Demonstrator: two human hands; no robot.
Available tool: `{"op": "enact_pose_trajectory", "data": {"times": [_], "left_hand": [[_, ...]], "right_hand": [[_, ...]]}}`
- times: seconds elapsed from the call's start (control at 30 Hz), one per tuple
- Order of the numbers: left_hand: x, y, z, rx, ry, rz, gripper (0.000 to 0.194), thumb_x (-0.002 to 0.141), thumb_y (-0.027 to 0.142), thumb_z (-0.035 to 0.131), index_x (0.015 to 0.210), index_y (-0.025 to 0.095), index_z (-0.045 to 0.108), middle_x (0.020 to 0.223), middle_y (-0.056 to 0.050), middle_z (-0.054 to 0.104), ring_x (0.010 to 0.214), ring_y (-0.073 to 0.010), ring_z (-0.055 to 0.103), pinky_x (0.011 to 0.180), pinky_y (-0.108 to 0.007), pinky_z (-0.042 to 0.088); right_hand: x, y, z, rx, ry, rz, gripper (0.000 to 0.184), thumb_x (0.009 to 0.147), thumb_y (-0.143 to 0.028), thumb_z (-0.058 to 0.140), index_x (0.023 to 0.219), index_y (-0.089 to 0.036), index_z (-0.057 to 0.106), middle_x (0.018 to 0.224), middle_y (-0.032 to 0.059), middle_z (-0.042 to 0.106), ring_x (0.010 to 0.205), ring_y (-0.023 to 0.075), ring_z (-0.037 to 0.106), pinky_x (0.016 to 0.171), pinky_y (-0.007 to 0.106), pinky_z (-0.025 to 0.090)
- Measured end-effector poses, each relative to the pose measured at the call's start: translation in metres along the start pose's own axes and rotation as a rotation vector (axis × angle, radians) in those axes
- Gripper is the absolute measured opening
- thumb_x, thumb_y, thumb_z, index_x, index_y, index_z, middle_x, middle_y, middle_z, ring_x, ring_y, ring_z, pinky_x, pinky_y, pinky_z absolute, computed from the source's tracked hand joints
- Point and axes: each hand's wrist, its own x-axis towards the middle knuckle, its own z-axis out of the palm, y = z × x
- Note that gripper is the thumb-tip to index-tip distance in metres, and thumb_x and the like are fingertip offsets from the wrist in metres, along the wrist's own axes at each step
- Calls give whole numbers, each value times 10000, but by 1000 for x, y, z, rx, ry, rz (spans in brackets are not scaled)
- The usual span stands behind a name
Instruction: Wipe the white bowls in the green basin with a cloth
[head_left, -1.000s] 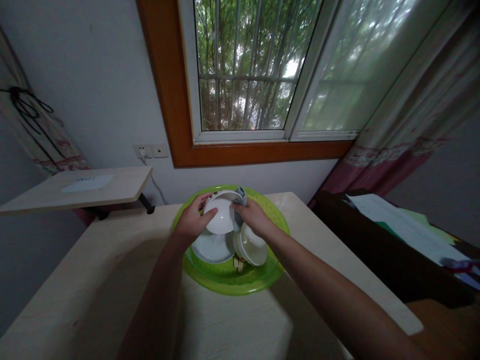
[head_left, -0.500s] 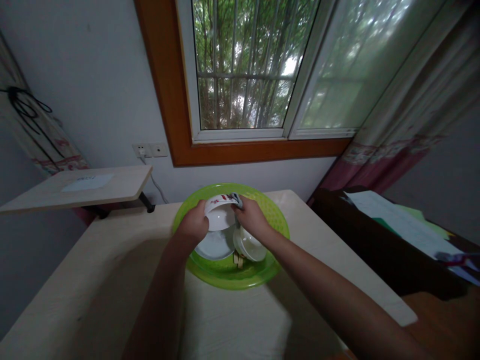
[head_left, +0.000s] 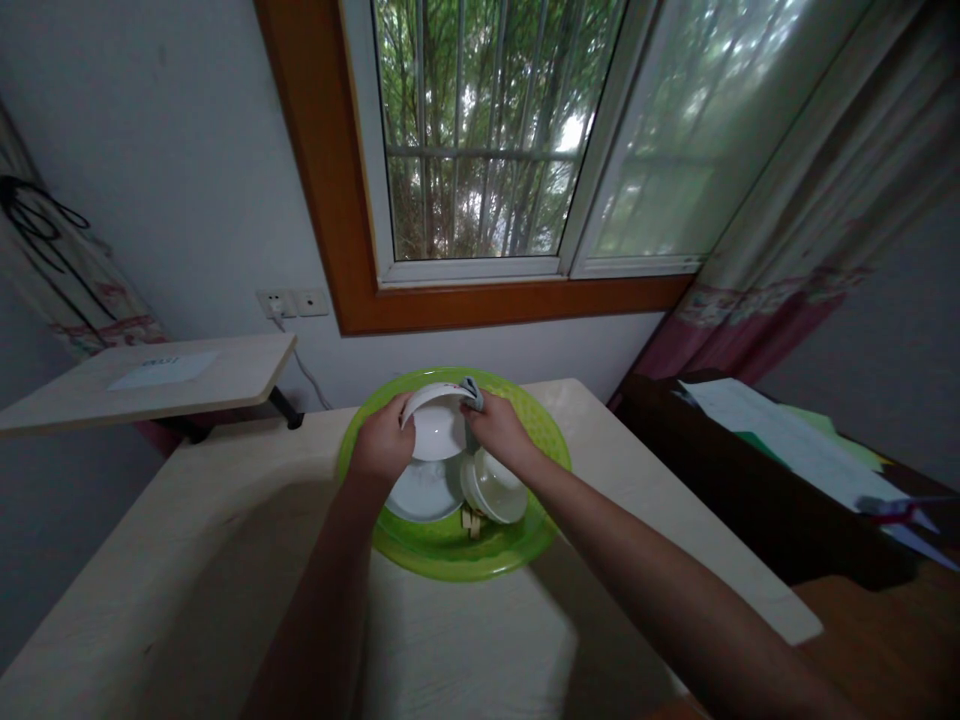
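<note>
A white bowl is held tilted over a green plastic basin, its inside turned towards me. My left hand is closed on the bowl's left rim. On the opposite side, my right hand pinches a grey cloth over the rim. Below the bowl, a white plate lies in the basin. Right of the plate, white bowls lean on their side, partly under my right hand. Small pale wooden pieces, perhaps chopstick ends, show beside them.
The basin stands on a pale wooden table. A raised shelf with a paper label is at the left. Behind are a wall socket with a cord and a barred window. Papers lie on a dark surface at the right.
The bowl has tipped slightly, so less of its red outer pattern shows. Both hands keep their hold, and the cloth stays at the right rim. The whole view has shifted a little.
</note>
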Motion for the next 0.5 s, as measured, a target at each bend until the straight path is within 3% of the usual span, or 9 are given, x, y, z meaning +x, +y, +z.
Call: {"op": "enact_pose_trajectory", "data": {"times": [0.13, 0.23, 0.37, 0.5], "left_hand": [[1, 0, 0, -33, -18, -123, 424, 895, 253, 552, 1289, 144, 662, 1173, -170, 752, 1108, -322, 706, 1029, -454, 531], [1, -2, 0, -78, -18, -127, 452, 862, 191, 557, 1301, 124, 642, 1179, -174, 742, 1132, -315, 695, 1060, -458, 513], [1, -8, -5, -122, -50, -82, 419, 861, 167, 530, 1260, 121, 650, 1170, -164, 739, 1139, -297, 690, 1058, -443, 517], [-1, -12, -11, -17, -88, -29, 401, 876, 161, 489, 1239, 142, 658, 1140, -168, 742, 1105, -313, 701, 1021, -451, 532]], "right_hand": [[3, 9, 13, 287, -13, 163, 181, 840, -229, 612, 919, -144, 751, 900, 71, 768, 798, 203, 689, 736, 287, 525], [2, 8, 18, 381, -50, 188, 180, 840, -240, 618, 906, -131, 745, 853, 63, 756, 723, 179, 669, 685, 271, 516], [-3, -2, 13, 163, -49, 112, 156, 847, -198, 638, 939, -140, 749, 944, 83, 772, 846, 205, 694, 764, 284, 517], [-10, -16, 4, -79, -38, -6, 194, 877, -144, 608, 1020, -155, 738, 1037, 107, 777, 966, 238, 702, 841, 293, 503]]}}
